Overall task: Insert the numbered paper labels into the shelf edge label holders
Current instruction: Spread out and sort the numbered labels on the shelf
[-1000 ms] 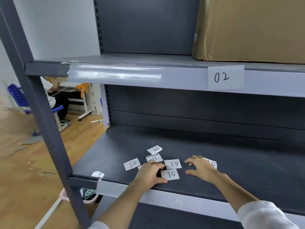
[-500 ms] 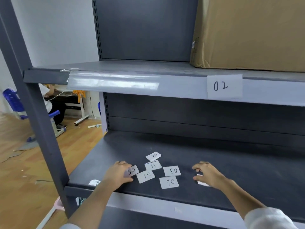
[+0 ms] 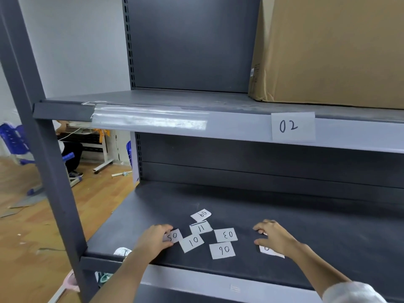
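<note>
Several white paper labels lie on the dark lower shelf [image 3: 328, 232]: 09 [image 3: 201, 214], 11 [image 3: 200, 228], 10 [image 3: 192, 242], 03 [image 3: 226, 234] and 06 [image 3: 222, 250]. My left hand [image 3: 156, 238] pinches the left edge of the 05 label [image 3: 175, 235]. My right hand [image 3: 275, 237] is curled palm-down over another label [image 3: 271, 252], whose number is mostly hidden. A 02 label [image 3: 293, 126] sits in the upper shelf's edge holder [image 3: 240, 127]. The lower shelf's edge holder [image 3: 196, 278] runs below my forearms.
A large cardboard box [image 3: 332, 51] stands on the upper shelf at the right. A clear plastic strip [image 3: 150, 119] lies along that shelf's left edge. A grey upright post [image 3: 43, 149] frames the left side. Beyond it are a wooden floor, a blue chair [image 3: 13, 138] and a seated person.
My left hand has moved left from the middle of the pile to the 05 label, uncovering the 10 label. My right hand has slid right with a label under it.
</note>
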Demonstrator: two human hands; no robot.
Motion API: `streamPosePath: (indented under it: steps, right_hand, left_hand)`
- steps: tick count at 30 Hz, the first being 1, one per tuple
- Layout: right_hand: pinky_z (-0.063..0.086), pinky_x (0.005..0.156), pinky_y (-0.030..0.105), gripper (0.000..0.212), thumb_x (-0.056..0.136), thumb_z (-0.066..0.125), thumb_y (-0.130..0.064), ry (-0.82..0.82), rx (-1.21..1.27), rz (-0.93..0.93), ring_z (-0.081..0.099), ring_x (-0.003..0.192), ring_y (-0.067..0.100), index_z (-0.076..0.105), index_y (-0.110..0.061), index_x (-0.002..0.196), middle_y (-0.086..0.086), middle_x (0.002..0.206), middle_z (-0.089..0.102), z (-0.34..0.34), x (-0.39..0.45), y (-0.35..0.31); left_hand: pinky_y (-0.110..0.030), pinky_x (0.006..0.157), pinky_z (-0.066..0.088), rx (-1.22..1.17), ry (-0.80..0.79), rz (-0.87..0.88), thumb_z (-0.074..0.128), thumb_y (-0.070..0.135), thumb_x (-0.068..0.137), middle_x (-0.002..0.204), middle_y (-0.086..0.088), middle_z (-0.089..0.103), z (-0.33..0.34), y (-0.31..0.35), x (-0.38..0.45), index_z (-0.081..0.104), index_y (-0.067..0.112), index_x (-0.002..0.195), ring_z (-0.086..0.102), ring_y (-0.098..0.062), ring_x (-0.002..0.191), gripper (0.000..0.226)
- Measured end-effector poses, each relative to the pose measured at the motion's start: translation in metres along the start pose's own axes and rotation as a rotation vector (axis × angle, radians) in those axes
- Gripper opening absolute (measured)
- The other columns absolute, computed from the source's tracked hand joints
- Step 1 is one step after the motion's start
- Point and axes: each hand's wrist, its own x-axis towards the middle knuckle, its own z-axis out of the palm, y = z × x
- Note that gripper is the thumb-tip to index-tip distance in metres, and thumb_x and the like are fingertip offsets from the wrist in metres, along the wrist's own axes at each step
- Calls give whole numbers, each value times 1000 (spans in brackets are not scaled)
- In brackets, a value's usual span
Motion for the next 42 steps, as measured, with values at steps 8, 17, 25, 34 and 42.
streamPosePath:
  steps: [8,17,25,34,42]
  right_hand:
    - [34,101,25,51,84,61,-24,-92,-31,-67,38,126,16,44,-18,133,3,129,48,10,11,-32]
    - [34,105,29,53,80,65,-26,-128,56,-119,40,124,11,46,-30,129,-4,129,51,28,23,-56]
    - [39,99,32,47,82,61,-21,-138,23,-132,46,119,16,48,-30,127,0,126,51,24,33,-73]
    - [39,98,30,46,84,59,-21,-170,43,-151,49,117,23,48,-28,127,4,131,43,38,49,-110]
    - [37,104,36,59,77,67,-28,-290,-3,-219,40,126,22,42,-39,130,2,139,39,50,47,-126]
  left_hand:
    - [-26,106,47,-91,2,-17,72,19,94,138,0,65,2,-2,1,59,15,140,60,-19,127,48]
    - [-24,111,44,-142,1,-34,73,19,94,143,-1,62,3,-4,0,53,15,147,57,-16,133,57]
    - [-21,105,43,-63,9,-6,69,24,96,146,2,59,-2,-2,-5,51,17,147,54,-15,135,54]
    - [-19,104,40,-49,44,-48,67,22,98,145,-1,59,-14,-26,-19,50,17,148,54,-15,134,54]
    - [-20,103,39,-15,42,-37,65,21,99,142,-1,61,-17,-28,-24,54,19,144,55,-16,132,47]
